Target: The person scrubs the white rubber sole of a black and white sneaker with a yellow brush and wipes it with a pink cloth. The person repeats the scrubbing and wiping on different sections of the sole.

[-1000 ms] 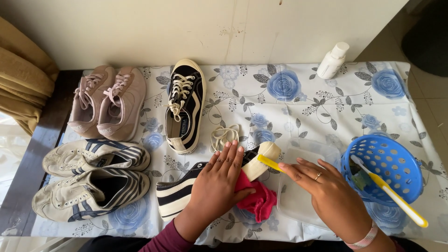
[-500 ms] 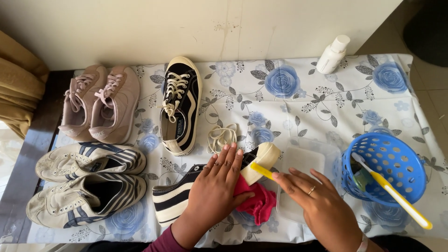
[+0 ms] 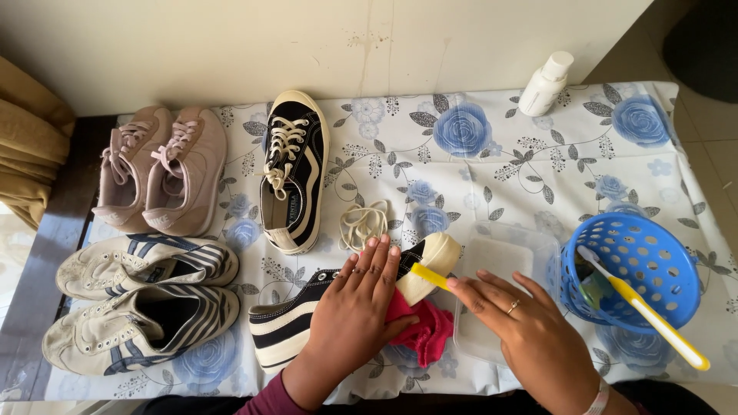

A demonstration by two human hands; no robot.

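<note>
Left hand lay flat, fingers spread, pressing the black sneaker beneath its palm. Right hand pinched a yellow brush between its fingertips, bristles against the sneaker's toe cap; a pink cloth lay between both hands.

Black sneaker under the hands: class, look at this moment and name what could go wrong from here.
The left hand presses the black sneaker on its side while the right hand works a yellow brush at the toe; the shoe might roll or slip. The clear tray sits right beside the right hand and could get knocked. The loose laces near the toe might get dirtied.
</note>
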